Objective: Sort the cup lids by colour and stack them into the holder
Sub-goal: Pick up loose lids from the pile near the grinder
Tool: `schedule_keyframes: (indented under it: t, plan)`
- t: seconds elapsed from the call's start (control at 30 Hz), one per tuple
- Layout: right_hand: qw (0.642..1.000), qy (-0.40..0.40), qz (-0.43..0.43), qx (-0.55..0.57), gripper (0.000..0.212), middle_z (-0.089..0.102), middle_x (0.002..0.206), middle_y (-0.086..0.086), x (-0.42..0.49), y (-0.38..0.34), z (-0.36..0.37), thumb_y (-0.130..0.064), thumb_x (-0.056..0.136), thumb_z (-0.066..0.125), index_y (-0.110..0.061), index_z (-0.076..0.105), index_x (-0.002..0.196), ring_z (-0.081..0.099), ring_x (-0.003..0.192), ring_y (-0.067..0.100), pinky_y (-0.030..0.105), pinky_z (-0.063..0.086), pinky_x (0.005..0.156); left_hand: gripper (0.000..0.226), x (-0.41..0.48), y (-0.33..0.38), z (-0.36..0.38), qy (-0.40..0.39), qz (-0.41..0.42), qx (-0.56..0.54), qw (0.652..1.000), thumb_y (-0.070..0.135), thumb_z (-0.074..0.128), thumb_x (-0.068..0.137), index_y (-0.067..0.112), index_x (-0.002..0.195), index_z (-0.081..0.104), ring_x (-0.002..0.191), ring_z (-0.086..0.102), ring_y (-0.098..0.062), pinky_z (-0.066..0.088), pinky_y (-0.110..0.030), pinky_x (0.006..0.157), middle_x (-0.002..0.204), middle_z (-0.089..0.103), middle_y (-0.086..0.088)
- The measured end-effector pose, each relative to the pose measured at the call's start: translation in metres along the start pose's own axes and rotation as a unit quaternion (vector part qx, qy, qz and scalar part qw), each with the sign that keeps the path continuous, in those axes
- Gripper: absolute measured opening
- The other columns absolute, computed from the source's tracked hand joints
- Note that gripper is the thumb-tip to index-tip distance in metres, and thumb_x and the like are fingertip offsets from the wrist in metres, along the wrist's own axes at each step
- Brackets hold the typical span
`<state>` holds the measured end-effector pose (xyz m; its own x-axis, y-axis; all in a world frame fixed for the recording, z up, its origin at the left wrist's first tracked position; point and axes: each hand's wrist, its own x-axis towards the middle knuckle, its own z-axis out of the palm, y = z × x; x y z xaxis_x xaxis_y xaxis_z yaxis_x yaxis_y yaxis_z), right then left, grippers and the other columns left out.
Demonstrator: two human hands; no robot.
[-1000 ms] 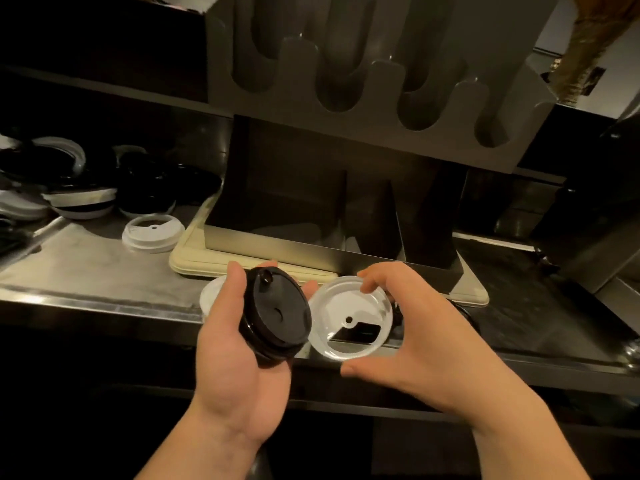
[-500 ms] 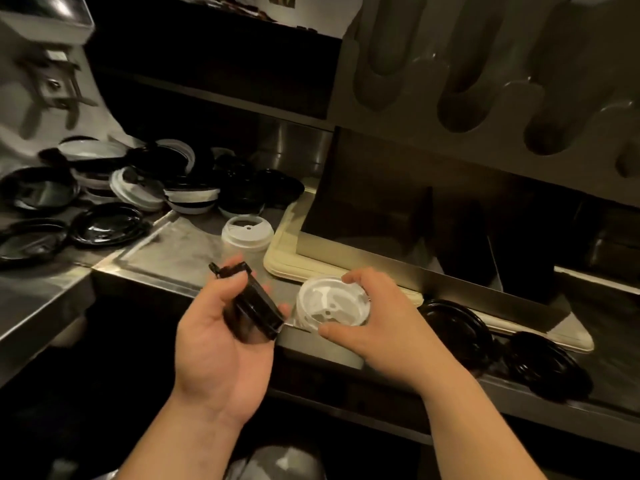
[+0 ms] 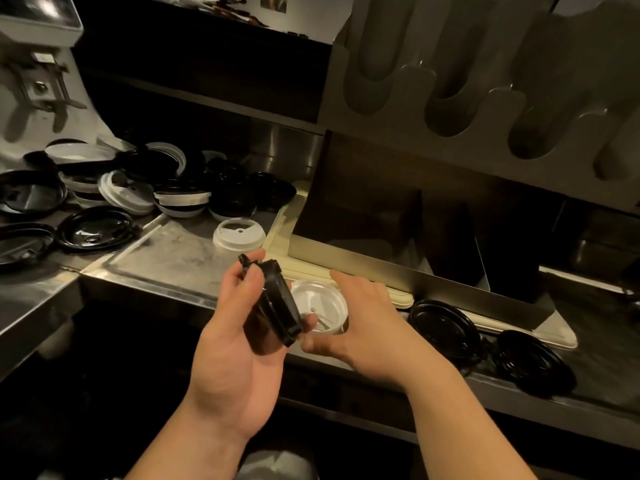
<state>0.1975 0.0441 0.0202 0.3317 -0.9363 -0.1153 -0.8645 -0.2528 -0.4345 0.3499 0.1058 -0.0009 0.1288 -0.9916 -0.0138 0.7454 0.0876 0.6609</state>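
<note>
- Left hand [image 3: 235,344] grips black lids [image 3: 273,306], tilted on edge, thumb on top.
- Right hand [image 3: 367,327] holds white lid [image 3: 318,303] by the rim, touching the black lids, over the counter's front edge.
- Steel counter [image 3: 166,251], scuffed; spare white lid [image 3: 239,235] sits behind the hands.
- Two flat black lids [image 3: 445,327] lie on the counter at right.
- Cream tray [image 3: 280,233] lies under the grey slotted holder [image 3: 485,98].
- Mixed lid pile [image 3: 166,181] at back left.
- Dark shelf [image 3: 207,64] behind; dim room.
</note>
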Motion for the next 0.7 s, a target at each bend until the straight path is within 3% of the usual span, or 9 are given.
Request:
schedule_keyframes:
  t: [0.07, 0.17, 0.23, 0.33, 0.4, 0.47, 0.6, 0.7]
  plan:
    - [0.999, 0.032, -0.004, 0.025, 0.094, 0.025, 0.16, -0.014, -0.011, 0.004, -0.009, -0.057, 0.081, 0.074, -0.037, 0.021, 0.156, 0.021, 0.147, 0.011, 0.041, 0.025, 0.121, 0.09, -0.003, -0.002, 0.002, -0.047, -0.011, 0.003, 0.999, 0.045, 0.094, 0.051, 0.021, 0.13, 0.061, 0.115, 0.062, -0.034, 0.055, -0.043, 0.084, 0.121, 0.063, -0.014]
    - [0.974, 0.17, -0.043, 0.143, 0.046, 0.052, 0.134, -0.024, -0.029, 0.017, -0.025, -0.04, 0.092, 0.066, -0.044, 0.049, 0.135, 0.048, 0.121, -0.008, 0.034, 0.048, 0.108, 0.088, -0.009, -0.007, 0.011, -0.095, -0.021, 0.068, 0.993, 0.027, 0.091, 0.046, 0.031, 0.129, 0.062, 0.1, 0.065, -0.028, 0.058, -0.034, 0.078, 0.107, 0.068, -0.004]
    - [0.947, 0.206, -0.076, 0.234, 0.022, 0.063, 0.116, -0.02, -0.04, 0.025, -0.036, -0.035, 0.098, 0.059, -0.043, 0.061, 0.118, 0.059, 0.109, -0.003, 0.034, 0.056, 0.095, 0.082, -0.01, -0.015, 0.023, -0.109, -0.003, 0.186, 0.976, 0.031, 0.085, 0.048, 0.045, 0.125, 0.061, 0.108, 0.064, -0.022, 0.057, -0.03, 0.077, 0.122, 0.063, 0.001]
    - [0.935, 0.14, -0.124, 0.301, 0.029, 0.065, 0.119, -0.017, -0.058, 0.038, -0.055, -0.044, 0.093, 0.055, -0.051, 0.064, 0.12, 0.063, 0.109, 0.006, 0.038, 0.058, 0.088, 0.09, -0.009, -0.027, 0.044, -0.169, 0.091, 0.402, 0.896, 0.036, 0.083, 0.058, 0.062, 0.133, 0.042, 0.117, 0.052, 0.006, 0.054, -0.022, 0.089, 0.13, 0.042, 0.025]
    - [0.945, 0.087, -0.134, 0.287, 0.035, 0.063, 0.126, -0.015, -0.068, 0.049, -0.064, -0.044, 0.09, 0.057, -0.051, 0.063, 0.124, 0.061, 0.116, 0.008, 0.04, 0.056, 0.094, 0.098, -0.004, -0.035, 0.058, -0.209, 0.122, 0.477, 0.845, 0.029, 0.084, 0.068, 0.063, 0.14, 0.027, 0.119, 0.046, 0.011, 0.049, -0.016, 0.091, 0.125, 0.04, 0.034]
    - [0.953, 0.085, -0.12, 0.266, 0.027, 0.063, 0.128, -0.016, -0.074, 0.06, -0.071, -0.041, 0.094, 0.062, -0.043, 0.068, 0.12, 0.06, 0.121, 0.009, 0.042, 0.055, 0.098, 0.101, 0.004, -0.042, 0.069, -0.236, 0.144, 0.521, 0.807, 0.027, 0.083, 0.072, 0.059, 0.144, 0.019, 0.123, 0.044, 0.01, 0.048, -0.017, 0.094, 0.126, 0.04, 0.037]
    - [0.963, 0.138, -0.042, 0.226, 0.014, 0.064, 0.124, -0.022, -0.077, 0.081, -0.085, -0.028, 0.089, 0.071, -0.035, 0.074, 0.101, 0.061, 0.116, 0.002, 0.042, 0.055, 0.1, 0.092, 0.027, -0.057, 0.086, -0.251, 0.207, 0.565, 0.758, 0.036, 0.084, 0.073, 0.051, 0.142, 0.026, 0.125, 0.039, 0.013, 0.04, -0.002, 0.091, 0.131, 0.038, 0.032]
    - [0.956, 0.154, -0.005, 0.248, 0.012, 0.066, 0.124, -0.019, -0.081, 0.094, -0.096, -0.025, 0.088, 0.072, -0.031, 0.075, 0.098, 0.064, 0.111, 0.002, 0.041, 0.054, 0.1, 0.078, 0.041, -0.066, 0.097, -0.259, 0.247, 0.569, 0.741, 0.04, 0.087, 0.069, 0.046, 0.132, 0.04, 0.121, 0.039, 0.013, 0.036, 0.0, 0.092, 0.127, 0.038, 0.03]
